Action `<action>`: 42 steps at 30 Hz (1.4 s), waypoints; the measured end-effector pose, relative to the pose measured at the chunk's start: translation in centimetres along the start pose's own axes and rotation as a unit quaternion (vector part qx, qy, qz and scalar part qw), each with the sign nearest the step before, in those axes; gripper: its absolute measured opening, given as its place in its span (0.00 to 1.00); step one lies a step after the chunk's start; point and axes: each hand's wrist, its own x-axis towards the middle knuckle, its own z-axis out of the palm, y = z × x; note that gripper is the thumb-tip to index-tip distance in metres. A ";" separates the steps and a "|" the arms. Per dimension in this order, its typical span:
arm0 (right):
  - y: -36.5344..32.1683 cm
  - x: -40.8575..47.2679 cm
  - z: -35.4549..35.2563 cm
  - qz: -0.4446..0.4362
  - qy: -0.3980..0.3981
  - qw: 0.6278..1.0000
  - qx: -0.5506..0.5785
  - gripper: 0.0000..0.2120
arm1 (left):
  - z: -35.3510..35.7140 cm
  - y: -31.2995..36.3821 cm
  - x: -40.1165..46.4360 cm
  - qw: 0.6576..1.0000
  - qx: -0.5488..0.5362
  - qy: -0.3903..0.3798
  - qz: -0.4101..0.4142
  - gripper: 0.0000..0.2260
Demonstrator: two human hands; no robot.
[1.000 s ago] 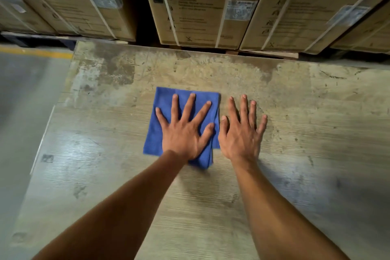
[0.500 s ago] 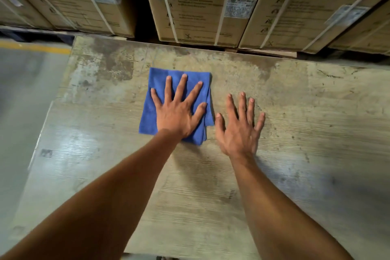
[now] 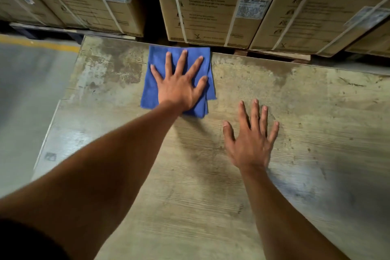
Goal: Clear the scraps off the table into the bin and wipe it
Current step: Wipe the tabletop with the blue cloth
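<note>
The left hand (image 3: 179, 88) presses flat, fingers spread, on the blue cloth (image 3: 154, 82) at the worktop's (image 3: 316, 112) far edge. The right hand (image 3: 251, 141) lies flat, fingers apart, on bare worktop.

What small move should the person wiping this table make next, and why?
Probably draw the blue cloth back toward the body. The left hand presses it flat with spread fingers, and its far edge already reaches the table's far edge by the cardboard boxes. The right hand rests flat on the table, bracing.
</note>
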 end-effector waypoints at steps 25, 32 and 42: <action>-0.1 -0.1 0.1 -0.001 0.007 1.000 0.003 0.36 | -1.3 -5.2 0.6 0.999 -0.002 0.006 -0.041 0.31; -0.2 -0.2 -0.2 -0.001 0.008 1.000 -0.001 0.36 | -1.6 -5.8 2.4 1.000 0.006 0.008 -0.030 0.32; -0.5 -0.5 -1.3 -0.002 -0.013 1.000 -0.002 0.37 | 2.0 -9.0 -23.8 0.998 -0.001 -0.018 -0.067 0.30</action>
